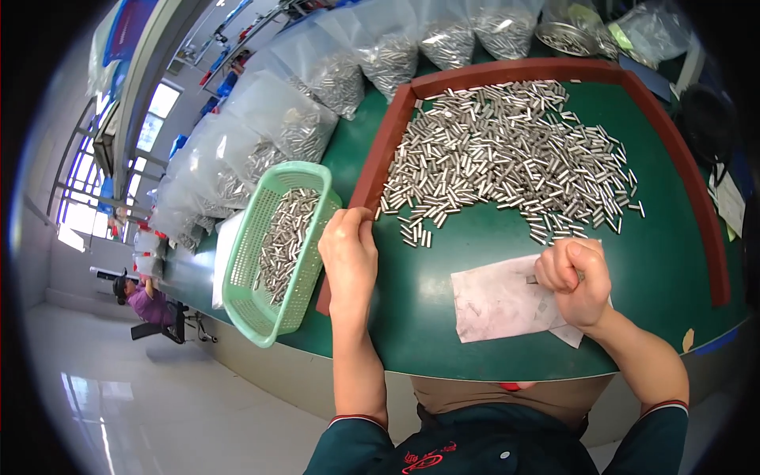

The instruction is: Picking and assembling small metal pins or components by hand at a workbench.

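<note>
A heap of small silver metal pins (514,154) lies spread on a green mat inside a reddish-brown frame (380,150). My left hand (348,257) is closed, resting at the frame's left edge beside a light green plastic basket (237,297) that holds several pins. My right hand (576,281) is a closed fist over a smudged white sheet of paper (495,301); a small metal piece shows at its fingers, and whether it is gripped is unclear.
Several clear plastic bags of pins (317,95) line the table's far and left edges. A round metal dish (564,37) sits at the back. A seated person (146,301) is far off on the left, on the shiny white floor.
</note>
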A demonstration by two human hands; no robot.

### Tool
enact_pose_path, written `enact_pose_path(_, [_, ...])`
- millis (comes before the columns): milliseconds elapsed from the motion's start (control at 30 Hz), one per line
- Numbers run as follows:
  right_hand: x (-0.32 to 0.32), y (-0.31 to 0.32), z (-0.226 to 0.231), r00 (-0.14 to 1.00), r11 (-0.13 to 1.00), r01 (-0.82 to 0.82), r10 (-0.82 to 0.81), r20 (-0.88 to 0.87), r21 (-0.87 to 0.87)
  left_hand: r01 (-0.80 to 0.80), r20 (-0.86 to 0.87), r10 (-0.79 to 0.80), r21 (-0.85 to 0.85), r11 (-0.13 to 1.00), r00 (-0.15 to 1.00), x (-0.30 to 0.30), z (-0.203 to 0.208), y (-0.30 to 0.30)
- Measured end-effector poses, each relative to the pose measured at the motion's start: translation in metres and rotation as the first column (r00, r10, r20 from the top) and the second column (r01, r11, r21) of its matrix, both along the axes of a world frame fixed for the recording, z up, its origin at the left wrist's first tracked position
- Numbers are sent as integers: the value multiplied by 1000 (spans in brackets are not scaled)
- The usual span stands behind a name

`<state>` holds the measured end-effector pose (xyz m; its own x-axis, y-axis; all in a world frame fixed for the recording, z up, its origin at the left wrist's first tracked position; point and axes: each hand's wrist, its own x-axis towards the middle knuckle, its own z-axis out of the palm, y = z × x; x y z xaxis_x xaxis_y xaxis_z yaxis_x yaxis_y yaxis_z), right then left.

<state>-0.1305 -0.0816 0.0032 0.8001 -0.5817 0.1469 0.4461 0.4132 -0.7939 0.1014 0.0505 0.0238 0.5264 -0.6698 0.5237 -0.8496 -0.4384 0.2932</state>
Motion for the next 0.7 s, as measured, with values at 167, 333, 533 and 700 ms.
enact_pose_path(167, [-3, -6, -7, 999, 999, 28, -27, -17, 21, -4, 184, 7, -18, 1000, 983, 31, 24, -27])
enact_pose_path(333, [4, 2, -3, 1000, 999, 28, -29, 12, 31, 10, 107, -66, 456, 890, 992, 131, 38, -82])
enact_pose_path(533, [4, 2, -4, 1000, 1000, 9, -9, -1, -25, 412, -546, 78, 711, 571, 834, 180, 10, -110])
enact_pose_path(700, [5, -1, 2, 997, 996, 63, -60, -44, 64, 604, -688, -17, 625, 495, 726, 175, -6, -127])
